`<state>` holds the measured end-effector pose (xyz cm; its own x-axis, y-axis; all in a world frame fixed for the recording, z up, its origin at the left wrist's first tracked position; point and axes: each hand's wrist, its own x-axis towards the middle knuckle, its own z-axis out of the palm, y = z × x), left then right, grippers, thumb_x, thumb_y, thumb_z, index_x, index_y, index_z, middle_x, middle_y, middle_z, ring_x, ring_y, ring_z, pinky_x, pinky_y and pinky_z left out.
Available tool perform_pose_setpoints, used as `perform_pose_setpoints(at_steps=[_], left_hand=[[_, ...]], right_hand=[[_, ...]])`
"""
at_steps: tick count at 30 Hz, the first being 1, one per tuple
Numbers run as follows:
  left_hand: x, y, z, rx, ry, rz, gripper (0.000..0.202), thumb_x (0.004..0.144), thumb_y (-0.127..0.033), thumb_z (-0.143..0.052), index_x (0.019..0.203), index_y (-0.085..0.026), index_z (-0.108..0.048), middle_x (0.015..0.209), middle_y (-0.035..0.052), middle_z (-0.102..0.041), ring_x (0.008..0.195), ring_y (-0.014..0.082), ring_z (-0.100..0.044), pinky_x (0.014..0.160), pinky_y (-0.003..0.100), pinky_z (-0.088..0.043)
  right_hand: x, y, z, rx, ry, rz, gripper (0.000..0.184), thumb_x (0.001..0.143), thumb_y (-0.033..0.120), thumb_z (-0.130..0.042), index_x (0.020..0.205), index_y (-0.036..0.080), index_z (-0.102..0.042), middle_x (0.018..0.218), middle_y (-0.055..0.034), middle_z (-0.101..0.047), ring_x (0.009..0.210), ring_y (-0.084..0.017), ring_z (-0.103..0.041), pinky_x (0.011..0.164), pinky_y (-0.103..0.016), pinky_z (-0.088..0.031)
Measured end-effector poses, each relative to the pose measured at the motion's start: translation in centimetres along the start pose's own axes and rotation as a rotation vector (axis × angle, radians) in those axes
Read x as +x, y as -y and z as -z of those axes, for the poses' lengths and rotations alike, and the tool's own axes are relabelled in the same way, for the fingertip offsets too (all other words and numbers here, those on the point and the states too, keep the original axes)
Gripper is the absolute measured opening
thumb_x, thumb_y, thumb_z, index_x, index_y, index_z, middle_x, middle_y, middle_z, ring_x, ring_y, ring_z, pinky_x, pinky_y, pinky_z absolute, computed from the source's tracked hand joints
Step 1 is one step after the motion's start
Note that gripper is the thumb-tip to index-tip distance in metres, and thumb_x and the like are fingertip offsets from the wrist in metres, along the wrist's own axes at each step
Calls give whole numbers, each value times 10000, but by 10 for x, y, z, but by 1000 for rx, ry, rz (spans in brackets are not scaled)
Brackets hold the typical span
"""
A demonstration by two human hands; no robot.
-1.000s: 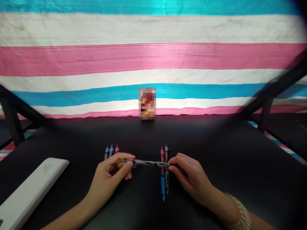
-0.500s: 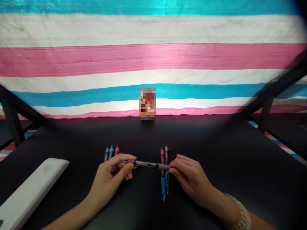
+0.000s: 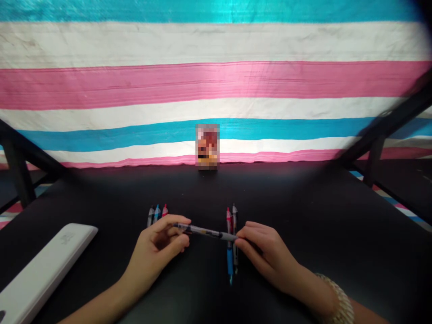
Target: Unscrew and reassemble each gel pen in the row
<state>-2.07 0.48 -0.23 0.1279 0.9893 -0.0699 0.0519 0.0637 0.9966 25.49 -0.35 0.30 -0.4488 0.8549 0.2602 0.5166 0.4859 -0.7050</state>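
Note:
A clear-barrelled pen with a grey grip (image 3: pixel 209 232) is held nearly level above the table, between my two hands. My right hand (image 3: pixel 266 252) pinches its grey end between thumb and fingers. My left hand (image 3: pixel 157 249) has its fingers around the dark end, the thumb a little lower than the pen. Beneath the right part of the held pen lie a pen with a red top and blue grip (image 3: pixel 230 258) and a grey pen (image 3: pixel 235 216), side by side. Behind my left hand stick out the tops of a black pen (image 3: pixel 150 217), a blue pen (image 3: pixel 157 213) and a red pen (image 3: pixel 165 210); their lower parts are hidden.
On the black table (image 3: pixel 286 193), a long white case-like object (image 3: pixel 50 265) lies at the left. A small blurred picture or box (image 3: pixel 207 146) stands at the back edge, before a striped sheet (image 3: pixel 303 78). Dark frame bars (image 3: pixel 381 121) slant at both sides.
The held pen's grey end has dipped slightly and shifted left with my right hand. My left thumb has dropped a little away from the pen's dark end.

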Motion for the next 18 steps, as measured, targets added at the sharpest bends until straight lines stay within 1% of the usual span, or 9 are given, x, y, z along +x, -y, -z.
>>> perform_pose_setpoints(at_steps=[2, 5, 7, 9, 11, 14, 16, 18], left_hand=[[0, 1, 0, -85, -2, 45, 226, 795, -249, -816, 1011, -266, -753, 719, -24, -722, 651, 100, -636, 600, 141, -493], [2, -2, -3, -203, -35, 88, 193, 787, -289, -836, 966, -252, -772, 739, -23, -722, 710, 96, -652, 666, 129, -514], [4, -6, -6, -276, -59, 107, 203, 771, -315, -851, 945, -233, -785, 820, 0, -748, 793, 120, -683, 760, 160, -546], [6, -10, -7, -338, -74, 118, 216, 764, -328, -857, 937, -217, -790, 920, 30, -770, 892, 163, -706, 851, 218, -566], [8, -12, -8, -378, -80, 122, 207, 779, -324, -847, 940, -208, -789, 963, 51, -778, 965, 198, -711, 914, 271, -567], [9, -12, -8, -397, -90, 122, 202, 810, -307, -823, 974, -196, -780, 949, 59, -777, 962, 205, -714, 930, 296, -568], [9, -12, -8, -402, -97, 121, 249, 823, -298, -811, 1046, -200, -760, 941, 57, -770, 933, 194, -711, 898, 289, -578], [9, -13, -8, -409, -102, 125, 341, 831, -290, -805, 1152, -221, -714, 926, 47, -761, 887, 179, -702, 841, 281, -592]], right_hand=[[0, 1, 0, -18, 40, 34, 319, 1044, 284, -457, 777, 177, -595, 692, -9, -523, 639, -153, -507, 583, -264, -361], [0, 3, 1, -10, 128, 88, 288, 1044, 290, -455, 845, 168, -625, 731, -28, -571, 664, -164, -529, 598, -271, -383], [0, 3, 2, 3, 151, 107, 268, 1043, 291, -452, 899, 163, -639, 753, -39, -598, 679, -171, -542, 615, -278, -402], [0, 4, 3, 7, 135, 106, 250, 1041, 281, -451, 951, 161, -652, 763, -43, -608, 685, -176, -554, 622, -283, -415], [0, 4, 4, 7, 109, 100, 239, 1037, 259, -449, 986, 162, -662, 764, -42, -609, 683, -175, -561, 621, -282, -420], [0, 4, 4, 0, 75, 102, 229, 1032, 237, -453, 1003, 165, -669, 754, -38, -602, 671, -172, -559, 609, -279, -417], [-1, 4, 4, -4, 62, 108, 218, 1029, 230, -460, 1010, 165, -667, 750, -36, -598, 668, -171, -555, 605, -278, -415], [-1, 3, 3, -6, 53, 114, 209, 1027, 219, -463, 1010, 163, -664, 748, -34, -593, 665, -169, -554, 602, -277, -412]])
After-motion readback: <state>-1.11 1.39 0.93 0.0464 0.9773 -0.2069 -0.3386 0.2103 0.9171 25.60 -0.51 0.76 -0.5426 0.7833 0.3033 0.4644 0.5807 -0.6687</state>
